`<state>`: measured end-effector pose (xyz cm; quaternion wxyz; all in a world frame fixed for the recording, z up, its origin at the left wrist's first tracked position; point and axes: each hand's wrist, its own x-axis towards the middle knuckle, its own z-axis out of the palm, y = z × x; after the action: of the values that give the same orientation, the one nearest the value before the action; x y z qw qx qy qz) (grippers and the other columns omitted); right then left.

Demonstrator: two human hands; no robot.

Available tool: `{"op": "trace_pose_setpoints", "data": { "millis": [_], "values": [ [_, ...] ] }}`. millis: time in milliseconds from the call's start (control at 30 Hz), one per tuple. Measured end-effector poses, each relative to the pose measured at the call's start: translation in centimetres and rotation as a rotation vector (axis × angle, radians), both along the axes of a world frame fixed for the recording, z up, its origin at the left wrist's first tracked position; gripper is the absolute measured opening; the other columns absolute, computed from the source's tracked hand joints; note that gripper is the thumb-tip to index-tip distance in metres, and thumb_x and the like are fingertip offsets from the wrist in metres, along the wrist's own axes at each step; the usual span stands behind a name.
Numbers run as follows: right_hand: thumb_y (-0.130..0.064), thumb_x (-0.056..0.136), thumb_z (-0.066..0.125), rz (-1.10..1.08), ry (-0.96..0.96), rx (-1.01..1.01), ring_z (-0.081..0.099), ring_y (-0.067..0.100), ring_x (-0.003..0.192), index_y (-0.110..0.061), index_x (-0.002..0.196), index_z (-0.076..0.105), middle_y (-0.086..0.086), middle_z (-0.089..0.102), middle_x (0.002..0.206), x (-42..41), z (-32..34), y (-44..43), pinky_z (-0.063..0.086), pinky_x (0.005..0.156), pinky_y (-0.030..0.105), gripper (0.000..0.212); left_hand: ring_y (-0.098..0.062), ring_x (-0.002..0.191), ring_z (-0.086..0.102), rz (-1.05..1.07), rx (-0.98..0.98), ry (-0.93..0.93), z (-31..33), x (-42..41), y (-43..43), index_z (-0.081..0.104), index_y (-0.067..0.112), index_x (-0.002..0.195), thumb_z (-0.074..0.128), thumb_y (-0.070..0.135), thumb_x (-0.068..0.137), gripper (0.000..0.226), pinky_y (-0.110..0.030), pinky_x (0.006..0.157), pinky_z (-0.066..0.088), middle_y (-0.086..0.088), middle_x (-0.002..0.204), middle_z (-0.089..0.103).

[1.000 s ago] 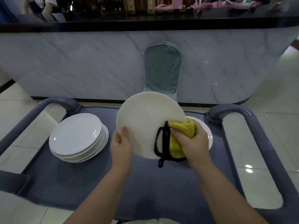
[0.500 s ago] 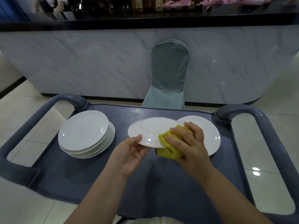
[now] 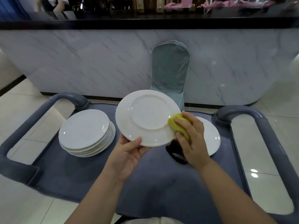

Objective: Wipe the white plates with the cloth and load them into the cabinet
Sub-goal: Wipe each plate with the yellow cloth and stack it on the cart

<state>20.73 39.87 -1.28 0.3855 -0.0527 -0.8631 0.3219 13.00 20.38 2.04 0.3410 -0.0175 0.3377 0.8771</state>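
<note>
You are in the wiping step, and loading has not begun. On the grey-blue worktop [image 3: 161,183] of the cart, a stack of plates [image 3: 84,130] stands at 9 o'clock from the plate in your hands. It counts perhaps 7 or 8, but the lower rims are too close together to count surely.

The held plate [image 3: 145,117] is lifted off the worktop and tilted, with its underside and foot ring turned to you. 1 more plate [image 3: 210,136] lies flat at 3 o'clock, partly covered by your right hand. I cannot tell whether that plate or the stack is the wiped side.

Your left hand [image 3: 127,157] grasps the rim at 6 o'clock, the thumb on the underside and the fingers behind. Your right hand [image 3: 191,139] is curled round the yellow cloth [image 3: 176,122] and presses it on the rim at 3 o'clock.

I judge that the next move is to carry the cloth round the rest of the underside. Keep the left grasp firm, because the glazed plate hangs by 1 edge only.

The cabinet is nowhere in view. The upper face of the held plate is hidden. A black piece [image 3: 175,151] below your right hand is blurred; it may belong to the cloth.
</note>
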Motion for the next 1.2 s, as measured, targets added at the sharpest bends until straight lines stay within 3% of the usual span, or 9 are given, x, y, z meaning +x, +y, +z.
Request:
{"op": "trace_pose_setpoints", "data": {
  "millis": [67, 233, 400, 567, 667, 833, 1000, 1100, 1200],
  "values": [
    [-0.025, 0.093, 0.05, -0.041, 0.02, -0.022, 0.043, 0.023, 0.124, -0.022, 0.124, 0.06, 0.005, 0.046, 0.14, -0.4, 0.6, -0.5, 0.033, 0.106, 0.045, 0.032, -0.028, 0.107, 0.067, 0.006, 0.051, -0.03, -0.1, -0.2, -0.4, 0.058, 0.019, 0.125, 0.052, -0.006, 0.079, 0.053, -0.039, 0.072, 0.06, -0.008, 0.121, 0.068],
    [-0.014, 0.091, 0.059, 0.184, 0.105, 0.319, 0.041, 0.026, 0.124, -0.02, 0.121, 0.067, 0.0, 0.051, 0.136, 0.5, -1.2, -5.2, 0.035, 0.105, 0.042, 0.032, -0.03, 0.106, 0.067, 0.006, 0.028, -0.019, -0.1, -0.2, -0.3, 0.05, 0.015, 0.137, 0.052, -0.007, 0.08, 0.061, -0.039, 0.075, 0.059, -0.016, 0.127, 0.064],
    [-0.016, 0.092, 0.056, -0.042, -0.014, -0.076, 0.048, 0.03, 0.118, -0.026, 0.118, 0.063, -0.004, 0.054, 0.13, -0.2, 1.0, -0.5, 0.025, 0.106, 0.024, 0.029, -0.029, 0.108, 0.067, 0.03, 0.057, -0.033, 0.0, -0.2, -0.5, 0.059, 0.019, 0.124, 0.053, -0.008, 0.077, 0.054, -0.041, 0.071, 0.06, -0.009, 0.122, 0.068],
    [-0.012, 0.089, 0.06, 0.124, 0.031, 0.2, 0.043, 0.02, 0.119, -0.021, 0.12, 0.067, -0.004, 0.053, 0.13, -0.1, 1.1, -3.1, 0.032, 0.104, 0.036, 0.033, -0.032, 0.105, 0.068, 0.024, 0.078, -0.044, 0.4, -0.3, -0.2, 0.056, 0.015, 0.126, 0.053, -0.004, 0.08, 0.05, -0.04, 0.071, 0.06, -0.015, 0.123, 0.067],
    [-0.011, 0.087, 0.061, 0.247, 0.033, 0.306, 0.042, 0.026, 0.12, -0.02, 0.117, 0.069, -0.001, 0.054, 0.13, -0.1, 0.5, -3.6, 0.035, 0.103, 0.039, 0.032, -0.03, 0.1, 0.07, 0.027, 0.011, -0.017, 0.3, -0.7, -0.1, 0.059, 0.012, 0.122, 0.054, 0.0, 0.082, 0.042, -0.039, 0.069, 0.06, -0.017, 0.12, 0.067],
    [-0.012, 0.09, 0.057, 0.145, -0.049, -0.106, 0.047, 0.02, 0.125, -0.02, 0.117, 0.066, -0.004, 0.057, 0.128, 0.6, 0.5, 1.8, 0.035, 0.108, 0.044, 0.029, -0.025, 0.094, 0.071, -0.08, -0.135, 0.155, 0.2, -1.2, -1.8, 0.075, 0.019, 0.102, 0.069, -0.003, 0.071, 0.038, -0.04, 0.069, 0.06, -0.01, 0.108, 0.072],
    [-0.009, 0.091, 0.058, 0.237, -0.205, -0.295, 0.054, 0.02, 0.118, -0.035, 0.108, 0.065, -0.002, 0.062, 0.117, -3.4, 4.6, 5.0, 0.038, 0.107, 0.032, 0.032, -0.029, 0.09, 0.071, -0.226, -0.267, 0.368, 0.7, -1.1, -3.3, 0.076, 0.016, 0.097, 0.068, -0.003, 0.069, 0.035, -0.041, 0.067, 0.059, -0.014, 0.1, 0.073],
    [-0.002, 0.091, 0.06, 0.218, -0.227, -0.175, 0.053, 0.026, 0.114, -0.022, 0.113, 0.069, 0.004, 0.06, 0.115, -6.2, 7.1, 3.2, 0.036, 0.105, 0.033, 0.031, -0.029, 0.089, 0.071, -0.259, -0.353, 0.462, 1.0, -0.7, -2.7, 0.076, 0.016, 0.094, 0.078, 0.006, 0.062, 0.034, -0.041, 0.068, 0.058, -0.014, 0.098, 0.074],
    [-0.008, 0.087, 0.057, 0.367, -0.101, 0.175, 0.048, 0.023, 0.11, -0.014, 0.114, 0.071, 0.006, 0.062, 0.119, -6.1, 7.4, -2.5, 0.034, 0.103, 0.039, 0.03, -0.029, 0.086, 0.071, -0.232, -0.408, 0.476, 0.7, -0.4, -1.9, 0.076, 0.015, 0.091, 0.075, 0.001, 0.064, 0.031, -0.042, 0.067, 0.058, -0.015, 0.093, 0.074]
  ]
}}
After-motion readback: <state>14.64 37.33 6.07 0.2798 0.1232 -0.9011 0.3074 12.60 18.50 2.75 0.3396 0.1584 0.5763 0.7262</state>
